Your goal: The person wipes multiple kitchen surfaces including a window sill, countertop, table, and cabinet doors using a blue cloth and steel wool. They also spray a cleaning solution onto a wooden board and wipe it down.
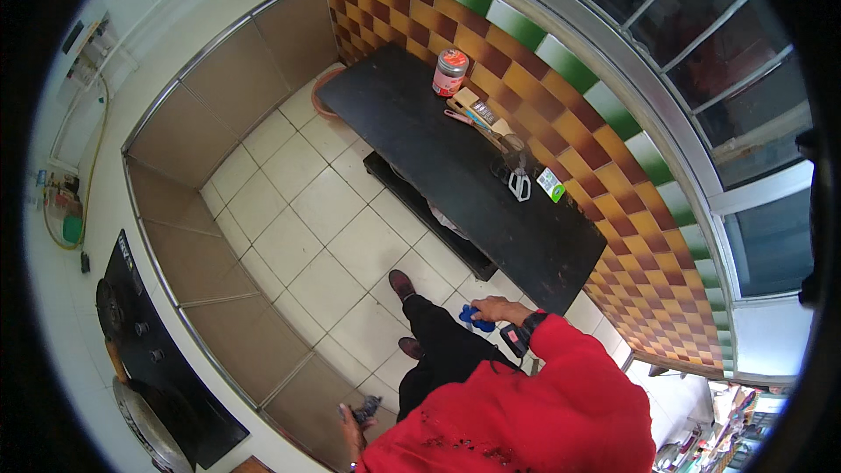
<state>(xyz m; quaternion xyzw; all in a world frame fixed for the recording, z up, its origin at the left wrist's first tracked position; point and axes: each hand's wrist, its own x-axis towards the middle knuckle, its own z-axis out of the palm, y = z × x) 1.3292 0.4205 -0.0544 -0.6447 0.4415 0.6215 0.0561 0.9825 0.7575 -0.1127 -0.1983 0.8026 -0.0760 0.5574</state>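
Note:
My left hand [355, 426], low beside the cabinet fronts, holds a small dark, crumpled item [366, 409]; what it is I cannot tell. On the other side of my body, my right hand [497, 309] grips a blue object [477, 318] with a lobed outline, partly hidden by the fingers. A black device with a cord [514, 339] hangs by that wrist. The right hand is near the front edge of a low black table [420, 125].
On the table are a lidded jar [451, 72], a metal grater [483, 112], a white-framed item [520, 186] and a printed card [550, 184]. A reddish tub [322, 102] stands beyond its far end. At left, a pan [148, 424] sits on the gas stove [164, 368] above the cabinets [217, 263].

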